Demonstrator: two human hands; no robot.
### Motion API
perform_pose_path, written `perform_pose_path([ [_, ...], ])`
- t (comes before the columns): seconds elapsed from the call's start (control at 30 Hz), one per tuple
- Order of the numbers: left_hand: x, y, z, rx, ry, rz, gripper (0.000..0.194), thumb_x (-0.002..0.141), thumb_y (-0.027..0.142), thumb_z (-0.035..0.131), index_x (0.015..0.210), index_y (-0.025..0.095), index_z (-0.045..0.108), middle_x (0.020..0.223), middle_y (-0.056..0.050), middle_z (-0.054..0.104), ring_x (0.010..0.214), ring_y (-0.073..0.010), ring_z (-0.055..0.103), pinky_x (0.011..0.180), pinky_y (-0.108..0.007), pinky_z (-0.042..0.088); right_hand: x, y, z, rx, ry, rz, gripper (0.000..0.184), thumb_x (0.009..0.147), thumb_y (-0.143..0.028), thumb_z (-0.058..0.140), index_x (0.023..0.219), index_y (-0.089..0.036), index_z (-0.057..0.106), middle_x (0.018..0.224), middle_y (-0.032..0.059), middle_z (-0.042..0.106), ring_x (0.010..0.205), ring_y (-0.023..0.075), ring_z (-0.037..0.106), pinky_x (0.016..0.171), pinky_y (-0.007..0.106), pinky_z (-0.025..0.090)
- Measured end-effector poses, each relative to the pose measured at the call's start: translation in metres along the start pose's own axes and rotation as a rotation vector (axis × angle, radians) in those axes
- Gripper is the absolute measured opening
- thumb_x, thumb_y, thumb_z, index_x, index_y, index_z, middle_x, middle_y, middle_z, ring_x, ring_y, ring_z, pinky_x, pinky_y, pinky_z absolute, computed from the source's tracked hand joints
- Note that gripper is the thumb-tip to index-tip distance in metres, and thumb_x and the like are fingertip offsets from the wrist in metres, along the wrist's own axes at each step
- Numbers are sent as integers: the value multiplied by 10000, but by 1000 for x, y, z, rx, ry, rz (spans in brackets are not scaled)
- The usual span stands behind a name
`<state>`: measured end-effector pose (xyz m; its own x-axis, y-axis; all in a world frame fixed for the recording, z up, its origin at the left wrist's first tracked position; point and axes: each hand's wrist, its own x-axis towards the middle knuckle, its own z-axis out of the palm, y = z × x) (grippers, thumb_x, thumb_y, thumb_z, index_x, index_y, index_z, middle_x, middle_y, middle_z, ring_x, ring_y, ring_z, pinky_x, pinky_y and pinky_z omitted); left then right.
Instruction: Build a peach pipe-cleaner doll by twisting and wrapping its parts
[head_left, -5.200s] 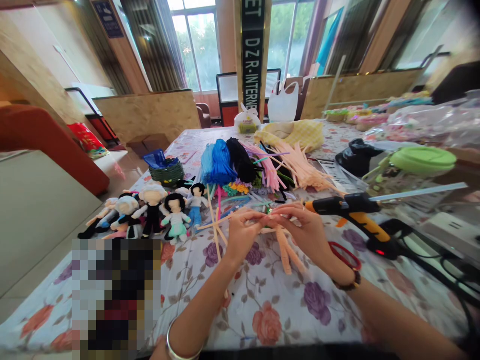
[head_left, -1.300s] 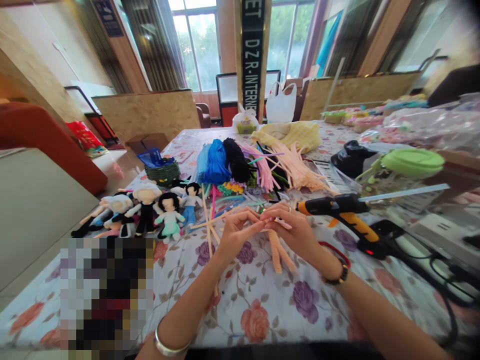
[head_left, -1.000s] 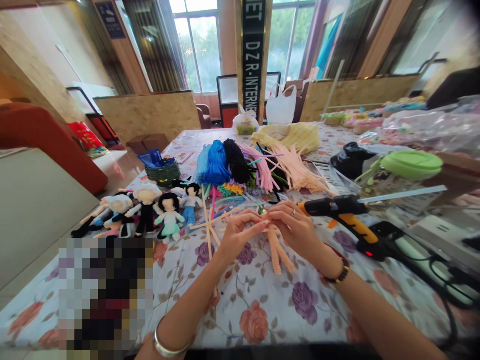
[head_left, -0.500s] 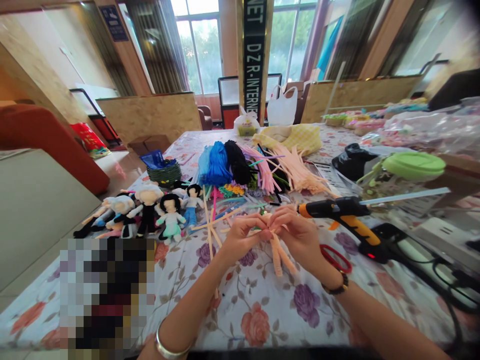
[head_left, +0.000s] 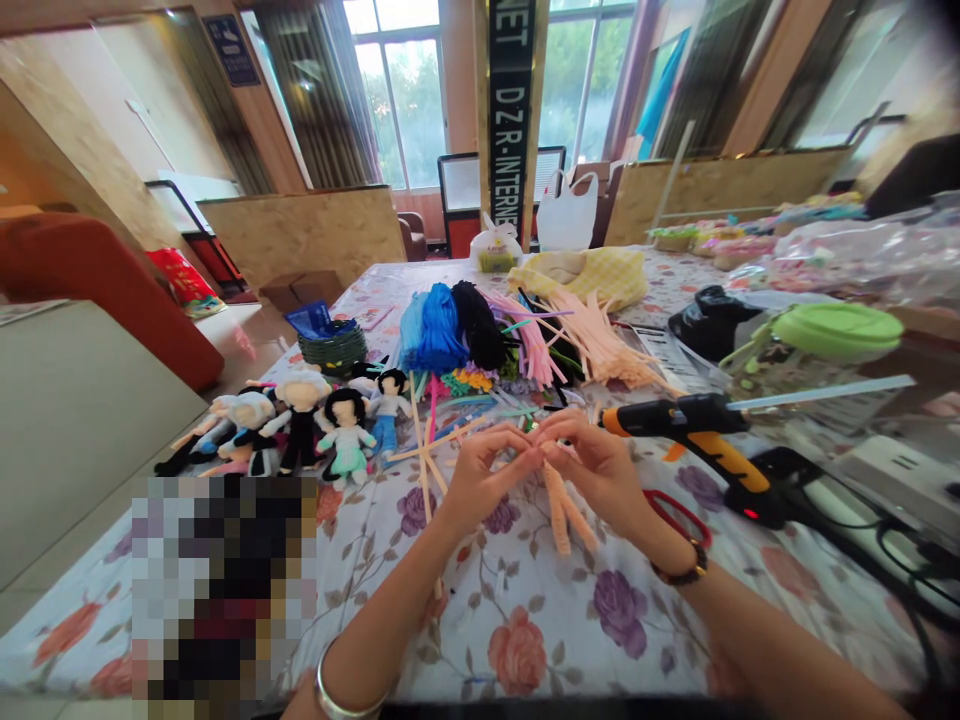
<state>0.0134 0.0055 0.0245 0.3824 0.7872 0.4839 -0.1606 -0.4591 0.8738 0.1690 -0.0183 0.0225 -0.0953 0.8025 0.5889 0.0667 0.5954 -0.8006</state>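
Note:
Fingertips of my left hand point(head_left: 491, 465) and my right hand point(head_left: 596, 470) meet over the middle of the table, pinching a peach pipe-cleaner figure point(head_left: 559, 510). Two fuzzy leg-like lengths hang down from it below my fingers; its upper part is hidden by them. Left of my left hand lie loose peach pipe cleaners point(head_left: 424, 460), crossed over one another. Several finished pipe-cleaner dolls point(head_left: 347, 430) sit further left. Just right of my right hand a black and orange glue gun point(head_left: 697, 430) with a glue stick in it rests on its stand.
Bundles of blue pipe cleaners point(head_left: 437, 330), black ones point(head_left: 480, 325) and peach ones point(head_left: 600, 335) lie behind my hands. Red-handled scissors point(head_left: 679, 510) are partly behind my right wrist. A green-lidded jar point(head_left: 836, 330) and cables point(head_left: 885, 540) occupy the right side. Green bowls point(head_left: 334, 347) stand at left.
My fingers have shifted slightly on the peach figure, and both hands stay pinched together. The whole view has moved a little; nothing else visibly differs.

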Motion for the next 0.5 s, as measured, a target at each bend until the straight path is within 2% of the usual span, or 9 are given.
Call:
perform_pose_path([
  [0.13,-1,3,-1,-59,14,-38,163,758,263,662,636,157,649,720,-14,602,701,-117,542,695,-251,419,5,-7,-2,-241,-27,-161,68,844,-223,580,842,-231,647,834,37,645,857,180,571,785,348,458],
  [0.27,-1,4,0,-98,26,-91,164,751,274,668,637,156,661,715,-11,603,692,-114,539,681,-249,413,6,-3,-5,-382,-46,-272,61,849,-207,578,872,-234,628,827,33,654,845,180,568,752,342,476],
  [0.5,-1,6,0,-31,9,-125,238,741,337,670,601,147,642,677,-23,596,670,-128,534,670,-263,414,6,7,-17,-640,-115,-500,140,865,-160,539,941,-246,620,902,40,684,877,188,576,798,379,501],
])
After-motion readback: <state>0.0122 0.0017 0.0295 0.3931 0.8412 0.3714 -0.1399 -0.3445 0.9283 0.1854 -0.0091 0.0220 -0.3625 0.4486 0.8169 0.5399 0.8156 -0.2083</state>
